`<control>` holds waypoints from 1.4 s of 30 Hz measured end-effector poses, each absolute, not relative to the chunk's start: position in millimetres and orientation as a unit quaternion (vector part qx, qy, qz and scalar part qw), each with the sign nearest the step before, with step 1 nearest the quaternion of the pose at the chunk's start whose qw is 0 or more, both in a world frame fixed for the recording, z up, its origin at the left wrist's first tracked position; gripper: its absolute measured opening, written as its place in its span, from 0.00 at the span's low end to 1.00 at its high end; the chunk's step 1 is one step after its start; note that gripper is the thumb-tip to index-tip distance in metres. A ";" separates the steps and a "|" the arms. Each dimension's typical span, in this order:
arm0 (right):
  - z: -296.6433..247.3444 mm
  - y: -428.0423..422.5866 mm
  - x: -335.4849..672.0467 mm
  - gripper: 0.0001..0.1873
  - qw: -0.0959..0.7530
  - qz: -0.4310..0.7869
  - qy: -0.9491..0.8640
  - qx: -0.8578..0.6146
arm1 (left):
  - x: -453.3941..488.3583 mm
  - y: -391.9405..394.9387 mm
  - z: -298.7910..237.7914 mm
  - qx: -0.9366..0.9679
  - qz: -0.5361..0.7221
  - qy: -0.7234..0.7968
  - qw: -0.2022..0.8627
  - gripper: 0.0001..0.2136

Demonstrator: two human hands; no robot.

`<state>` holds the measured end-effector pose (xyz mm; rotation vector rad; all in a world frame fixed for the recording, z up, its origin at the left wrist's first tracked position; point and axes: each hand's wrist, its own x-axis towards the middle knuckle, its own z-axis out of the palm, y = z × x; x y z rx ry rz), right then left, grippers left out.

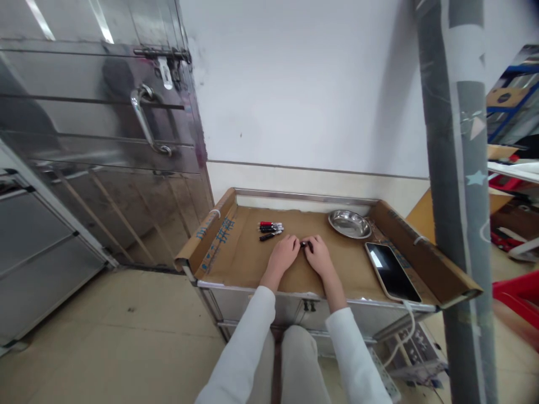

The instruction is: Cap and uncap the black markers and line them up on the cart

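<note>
Between my two hands, low over the cardboard, is a black pen [304, 244], mostly hidden by my fingers. My left hand [286, 254] is closed on its left end, fingers bent. Gripping the other end is my right hand [318, 255], also closed, with a dark tip showing by its fingers. Just beyond my left hand lie several pens [270, 225], one with a red barrel and others black, side by side. One black pen [270, 235] lies slightly tilted in front of them.
Cardboard [240, 269] lines the tabletop and its raised sides. A shiny metal dish [349, 224] sits at the back right, and a phone [392, 271] with a white cable lies nearer the right side. A wrapped grey pipe [458, 185] stands beside the table; a metal door [105, 112] is at left.
</note>
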<state>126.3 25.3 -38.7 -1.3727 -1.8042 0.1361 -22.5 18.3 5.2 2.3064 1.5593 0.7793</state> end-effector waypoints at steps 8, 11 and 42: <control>-36.9 24.6 125.5 0.14 0.418 0.057 -0.719 -0.552 | -22.2 17.3 6.4 0.790 0.269 0.535 0.128 0.11; -35.9 24.0 125.3 0.13 0.418 0.061 -0.719 -0.552 | -22.5 17.6 5.1 0.791 0.273 0.533 0.122 0.11; -35.4 28.3 127.9 0.14 0.445 0.082 -0.701 -0.552 | -18.7 20.0 1.3 0.789 0.363 0.456 0.195 0.04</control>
